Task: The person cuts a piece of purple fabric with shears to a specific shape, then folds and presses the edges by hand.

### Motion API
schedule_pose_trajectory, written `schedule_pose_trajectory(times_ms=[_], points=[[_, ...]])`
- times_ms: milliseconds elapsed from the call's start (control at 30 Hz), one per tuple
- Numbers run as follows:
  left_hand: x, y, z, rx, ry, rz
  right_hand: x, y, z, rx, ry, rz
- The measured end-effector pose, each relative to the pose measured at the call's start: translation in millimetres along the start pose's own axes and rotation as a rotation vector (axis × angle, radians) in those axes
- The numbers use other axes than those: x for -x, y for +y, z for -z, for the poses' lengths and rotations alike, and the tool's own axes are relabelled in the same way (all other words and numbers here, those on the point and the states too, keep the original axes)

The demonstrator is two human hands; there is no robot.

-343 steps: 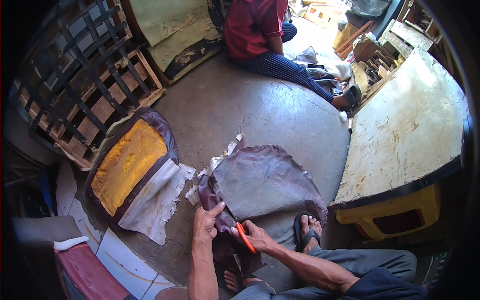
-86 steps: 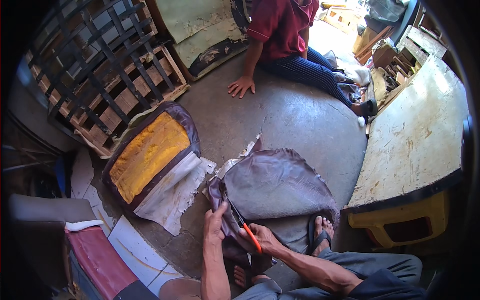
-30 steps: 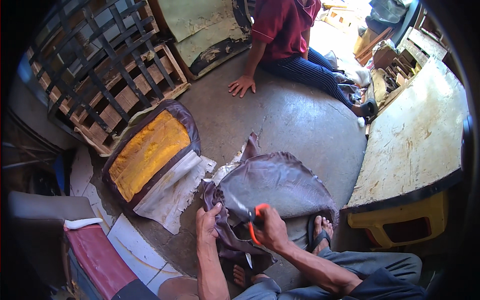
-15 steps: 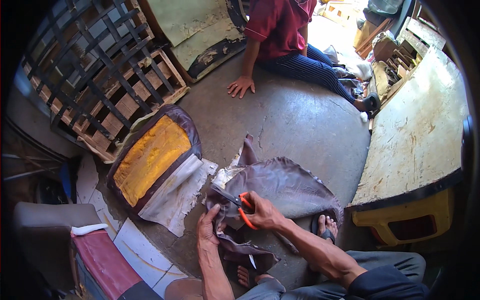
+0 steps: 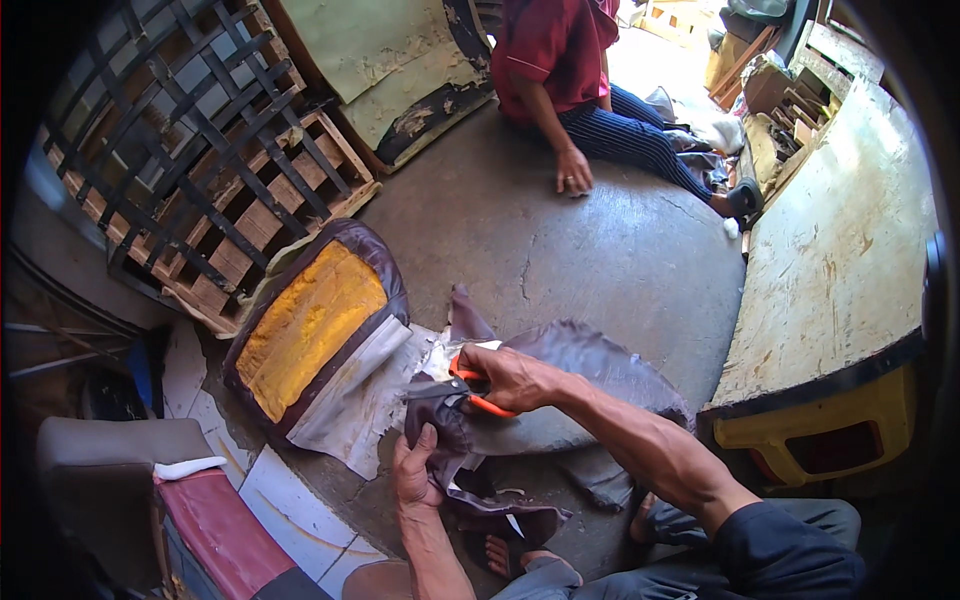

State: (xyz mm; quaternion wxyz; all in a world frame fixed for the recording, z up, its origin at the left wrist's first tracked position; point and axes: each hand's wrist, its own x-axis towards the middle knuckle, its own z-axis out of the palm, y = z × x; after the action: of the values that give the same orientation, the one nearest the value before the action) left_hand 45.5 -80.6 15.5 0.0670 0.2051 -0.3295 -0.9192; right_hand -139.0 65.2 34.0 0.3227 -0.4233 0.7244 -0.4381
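My right hand (image 5: pixel 510 376) grips a pair of scissors (image 5: pixel 466 388) with orange handles and dark blades pointing left. The blades lie at the edge of a dark purple-brown leather sheet (image 5: pixel 580 352), which spreads over the floor in front of me. My left hand (image 5: pixel 416 470) pinches a bunched fold of that leather just below the blades, thumb on top. A loose strip (image 5: pixel 520 522) of the leather hangs down by my foot. Whether the blades are closed on the material is blurred.
Left of the leather lies a seat cushion (image 5: pixel 312 332) with yellow foam and a pale cloth flap. A webbed wooden frame (image 5: pixel 230 170) leans behind it. A person (image 5: pixel 560 70) in a red shirt sits on the floor ahead. A worn panel (image 5: pixel 830 270) stands at the right.
My right hand and the scissors have moved slightly left and up, and the leather has shifted and folded under them. The other person's hand has slid right along the floor.
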Motion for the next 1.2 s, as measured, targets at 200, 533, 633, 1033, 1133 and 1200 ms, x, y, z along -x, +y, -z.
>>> schedule_pose_trajectory(times_ms=[200,533,633,1033,1133,1200], points=[[-7.3,-0.8,-25.1,-0.127,0.046,-0.034,-3.3,-31.2,3.8,-0.059,0.075,0.050],[-20.6,-13.8,-12.8,-0.411,0.347,-0.265,54.7,-56.3,-13.3,0.088,0.638,-0.019],[-23.5,-15.1,-16.7,-0.550,0.417,-0.338,107.3,-60.4,-45.7,-0.095,0.408,-0.316],[-21.1,-12.8,7.2,-0.731,0.470,-0.301,140.6,-24.0,-136.5,-0.364,-0.012,-0.828],[-21.3,-12.2,4.3,-0.721,0.464,-0.278,135.3,-27.7,-137.8,-0.415,0.022,-0.826],[-22.5,-14.9,5.4,-0.636,0.432,-0.316,135.2,-28.1,-144.0,-0.433,0.048,-0.802]])
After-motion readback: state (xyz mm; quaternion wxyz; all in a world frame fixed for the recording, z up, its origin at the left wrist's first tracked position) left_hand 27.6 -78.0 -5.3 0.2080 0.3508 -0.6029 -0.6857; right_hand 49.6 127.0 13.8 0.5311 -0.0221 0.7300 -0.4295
